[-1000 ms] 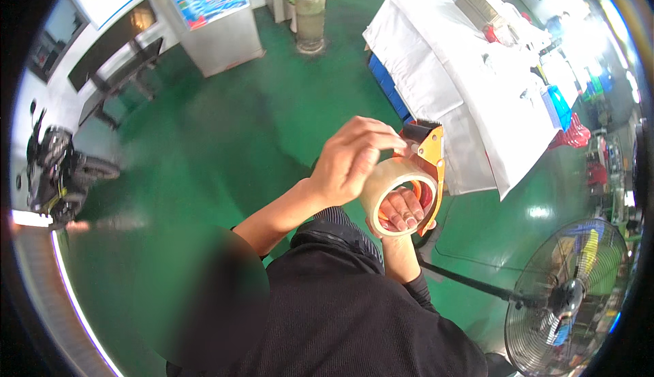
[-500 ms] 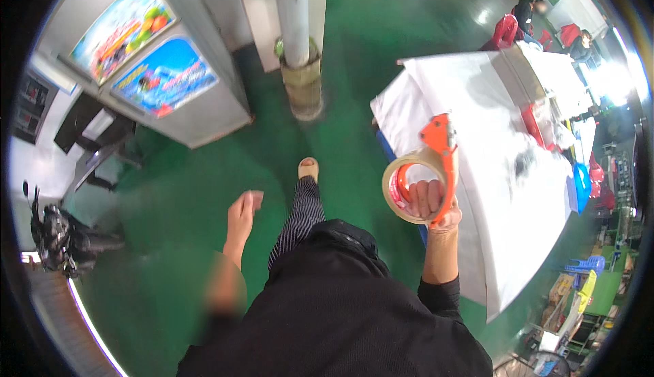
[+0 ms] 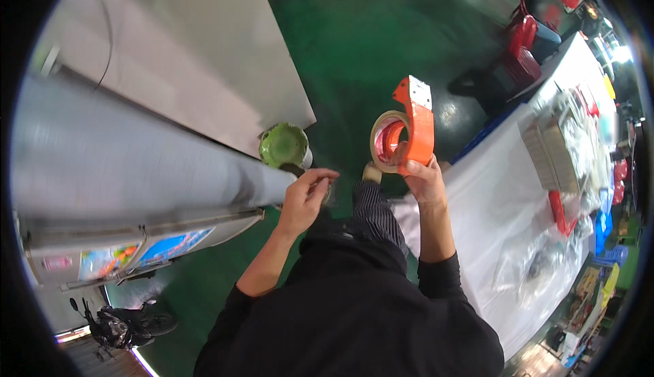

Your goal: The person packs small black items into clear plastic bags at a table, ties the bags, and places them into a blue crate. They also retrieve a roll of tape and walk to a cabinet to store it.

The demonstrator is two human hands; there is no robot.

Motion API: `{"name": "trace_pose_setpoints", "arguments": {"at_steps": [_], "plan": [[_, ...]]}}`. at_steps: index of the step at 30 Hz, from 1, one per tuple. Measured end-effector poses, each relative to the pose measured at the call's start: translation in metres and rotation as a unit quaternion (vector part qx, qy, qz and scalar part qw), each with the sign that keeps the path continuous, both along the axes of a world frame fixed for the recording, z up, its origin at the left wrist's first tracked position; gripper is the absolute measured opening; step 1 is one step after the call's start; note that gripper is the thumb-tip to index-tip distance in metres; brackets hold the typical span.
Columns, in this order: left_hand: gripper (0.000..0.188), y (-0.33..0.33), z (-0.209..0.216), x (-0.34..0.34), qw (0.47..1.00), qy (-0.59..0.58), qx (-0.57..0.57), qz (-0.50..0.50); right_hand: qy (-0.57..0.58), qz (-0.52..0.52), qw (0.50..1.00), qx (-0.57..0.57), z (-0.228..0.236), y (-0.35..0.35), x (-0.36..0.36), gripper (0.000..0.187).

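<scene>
My right hand (image 3: pixel 424 178) is closed around an orange tape dispenser (image 3: pixel 421 128), held up in front of my body. A wide roll of packing tape (image 3: pixel 379 147) is mounted on the dispenser, and its metal-faced head points away from me. To the left, my left hand (image 3: pixel 306 200) is held at about the same height, fingers bent and drawn together. Whatever lies between those fingertips, if anything, is too small to make out. The left hand is just beside the lower end of a grey pole (image 3: pixel 170 152) and apart from the dispenser.
A white-covered table (image 3: pixel 470 207) runs along my right, bearing a box (image 3: pixel 550 152) and plastic bags (image 3: pixel 538 261). A green bowl-like container (image 3: pixel 283 147) stands by the pole's foot. Red chairs (image 3: pixel 524 50) and a seated person are far right; a fridge (image 3: pixel 61 261) and motorbike (image 3: pixel 122 326) are left.
I have moved forward and turned, so the pole and fridge now lie close on my left. My left hand has come up and inward; the right still holds the tape dispenser, now turned.
</scene>
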State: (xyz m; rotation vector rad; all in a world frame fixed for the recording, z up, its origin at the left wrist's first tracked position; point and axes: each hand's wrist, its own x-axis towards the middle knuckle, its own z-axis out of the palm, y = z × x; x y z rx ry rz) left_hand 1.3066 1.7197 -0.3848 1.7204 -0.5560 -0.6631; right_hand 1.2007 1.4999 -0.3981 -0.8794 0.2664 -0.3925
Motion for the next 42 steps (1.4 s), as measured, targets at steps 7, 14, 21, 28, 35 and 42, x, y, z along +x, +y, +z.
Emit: {"name": "trace_pose_setpoints", "arguments": {"at_steps": [7,14,21,28,35,42], "plan": [[0.037,-0.235,0.007,0.19,0.964,0.203,-0.169,0.004,0.131,0.054,0.857,-0.496,0.035,-0.177,0.215,0.025],[0.05,-0.377,-0.007,0.376,0.828,0.371,-0.42,0.031,0.097,0.091,0.617,-0.775,0.073,-0.29,0.416,0.027],[0.048,-0.503,-0.046,0.584,0.78,0.353,-0.516,0.022,0.1,0.116,0.594,-0.79,0.051,-0.399,0.638,0.031],[0.046,-0.632,-0.053,0.809,0.809,0.319,-0.493,0.014,0.122,0.065,0.667,-0.732,0.03,-0.52,0.861,0.033],[0.046,-0.735,-0.066,1.026,0.85,0.279,-0.44,0.073,0.07,0.049,0.717,-0.691,0.004,-0.621,1.084,0.029],[0.048,-0.735,-0.056,1.205,0.89,0.1,-0.343,0.285,-0.124,0.244,0.652,-0.707,0.023,-0.657,1.33,0.032]]}}
